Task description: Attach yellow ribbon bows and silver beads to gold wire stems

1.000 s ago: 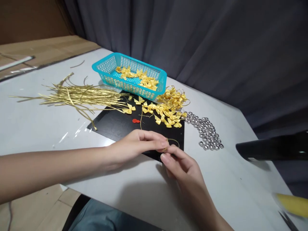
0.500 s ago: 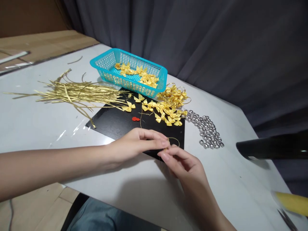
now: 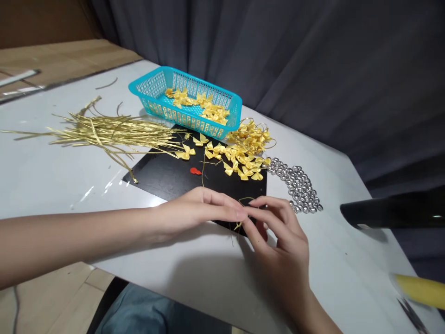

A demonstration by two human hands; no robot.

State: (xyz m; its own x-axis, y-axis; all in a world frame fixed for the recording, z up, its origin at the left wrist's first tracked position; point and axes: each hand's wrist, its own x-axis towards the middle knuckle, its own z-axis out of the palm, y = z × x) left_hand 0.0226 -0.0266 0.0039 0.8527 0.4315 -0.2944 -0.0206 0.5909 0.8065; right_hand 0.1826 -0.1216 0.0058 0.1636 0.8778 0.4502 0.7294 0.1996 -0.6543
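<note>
Over the front edge of the black mat (image 3: 163,171), my left hand (image 3: 200,208) pinches a thin gold cord (image 3: 247,198) between thumb and forefinger. A small loop of it rises above the fingertips, and yellowish ends hang below. My right hand (image 3: 283,232) meets the left at the fingertips, its thumb and forefinger closed on the same cord; its other fingers are bent and raised. The exact pinch point is hidden by the fingers. Loose yellow ribbon bows (image 3: 243,162) lie on the mat just beyond, beside a small red piece (image 3: 195,171).
A turquoise basket (image 3: 187,121) with yellow bows stands at the back. Gold cords (image 3: 114,132) lie in a bundle at left. Looped bows (image 3: 252,137) are heaped right of the basket, near silver beads (image 3: 302,190). A dark cylinder (image 3: 392,211) and scissors (image 3: 412,315) are at right.
My right hand has turned and shifted slightly up and right, its fingers now more spread. Yellowish cord ends show below the fingertips. My left hand keeps nearly the same place.
</note>
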